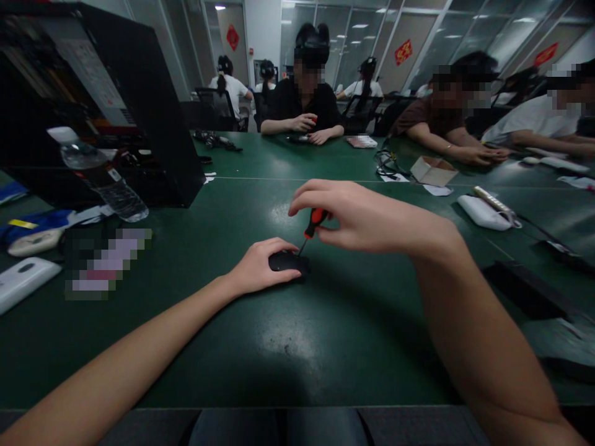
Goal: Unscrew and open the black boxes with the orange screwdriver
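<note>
On the green table lies a small black rounded object that looks like a computer mouse (287,262). My left hand (258,263) grips it from the left, fingers along its far side and thumb along its near side. Above it, my right hand (348,214) holds a red-and-black screwdriver (317,218) by the handle, the tool tilted. The thin shaft slants down to the far right part of the mouse, where its tip appears to touch. The palm side of my right hand partly hides the handle.
A black computer case (139,105) stands at the left, with a plastic bottle (100,176) leaning before it. A white device (28,282) lies at far left. Cables (388,162), an open cardboard box (433,170) and a white power bank-like block (486,210) are right. Several people sit around.
</note>
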`<state>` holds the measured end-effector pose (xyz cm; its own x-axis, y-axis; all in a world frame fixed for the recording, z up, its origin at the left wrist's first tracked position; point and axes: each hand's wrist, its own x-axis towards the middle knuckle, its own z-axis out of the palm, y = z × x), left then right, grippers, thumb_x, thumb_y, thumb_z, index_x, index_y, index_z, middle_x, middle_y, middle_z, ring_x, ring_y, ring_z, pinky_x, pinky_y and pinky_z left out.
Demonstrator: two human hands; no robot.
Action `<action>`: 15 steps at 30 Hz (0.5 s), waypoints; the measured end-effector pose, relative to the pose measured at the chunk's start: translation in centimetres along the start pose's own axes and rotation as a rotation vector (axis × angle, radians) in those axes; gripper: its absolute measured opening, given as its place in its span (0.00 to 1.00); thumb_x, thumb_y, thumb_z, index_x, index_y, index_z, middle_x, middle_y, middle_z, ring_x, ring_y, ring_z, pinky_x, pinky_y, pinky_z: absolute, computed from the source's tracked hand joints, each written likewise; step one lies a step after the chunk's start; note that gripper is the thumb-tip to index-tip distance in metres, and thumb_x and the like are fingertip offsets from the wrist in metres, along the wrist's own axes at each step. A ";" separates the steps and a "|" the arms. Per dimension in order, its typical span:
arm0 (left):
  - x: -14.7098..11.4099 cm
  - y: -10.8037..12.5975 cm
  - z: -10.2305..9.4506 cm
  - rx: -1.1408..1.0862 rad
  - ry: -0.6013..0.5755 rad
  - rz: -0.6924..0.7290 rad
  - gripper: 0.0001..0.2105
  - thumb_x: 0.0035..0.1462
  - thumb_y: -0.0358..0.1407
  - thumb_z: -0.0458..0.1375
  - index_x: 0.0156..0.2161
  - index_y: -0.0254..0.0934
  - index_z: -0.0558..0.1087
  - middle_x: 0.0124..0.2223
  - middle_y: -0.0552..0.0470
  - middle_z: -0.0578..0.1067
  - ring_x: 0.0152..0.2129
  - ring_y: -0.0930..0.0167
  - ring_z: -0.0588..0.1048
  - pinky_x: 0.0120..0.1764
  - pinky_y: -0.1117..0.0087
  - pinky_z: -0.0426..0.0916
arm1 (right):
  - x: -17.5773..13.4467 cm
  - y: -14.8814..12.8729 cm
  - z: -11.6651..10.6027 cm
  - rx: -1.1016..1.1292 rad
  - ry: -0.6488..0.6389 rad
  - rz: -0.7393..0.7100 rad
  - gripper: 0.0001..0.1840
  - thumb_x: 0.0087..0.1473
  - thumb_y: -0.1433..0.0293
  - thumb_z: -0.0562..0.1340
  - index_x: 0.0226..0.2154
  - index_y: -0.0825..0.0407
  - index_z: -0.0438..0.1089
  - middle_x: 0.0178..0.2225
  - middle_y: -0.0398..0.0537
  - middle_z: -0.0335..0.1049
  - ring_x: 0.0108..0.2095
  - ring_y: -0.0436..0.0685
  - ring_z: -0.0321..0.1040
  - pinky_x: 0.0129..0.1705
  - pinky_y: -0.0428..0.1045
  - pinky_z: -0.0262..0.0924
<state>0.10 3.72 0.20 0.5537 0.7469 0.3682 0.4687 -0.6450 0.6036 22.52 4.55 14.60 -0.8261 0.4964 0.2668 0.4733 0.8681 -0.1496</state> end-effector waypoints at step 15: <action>-0.1 0.3 0.2 -0.040 -0.022 0.041 0.23 0.54 0.39 0.67 0.54 0.37 0.71 0.52 0.45 0.75 0.49 0.61 0.74 0.53 0.61 0.68 | 0.0 0.0 0.0 0.010 0.031 0.049 0.11 0.55 0.76 0.62 0.42 0.56 0.74 0.39 0.50 0.75 0.38 0.54 0.69 0.39 0.48 0.57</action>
<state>0.31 3.46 0.21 0.5866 0.7163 0.3779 0.4179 -0.6675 0.6163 22.49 4.53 14.62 -0.7920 0.5382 0.2881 0.5099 0.8427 -0.1726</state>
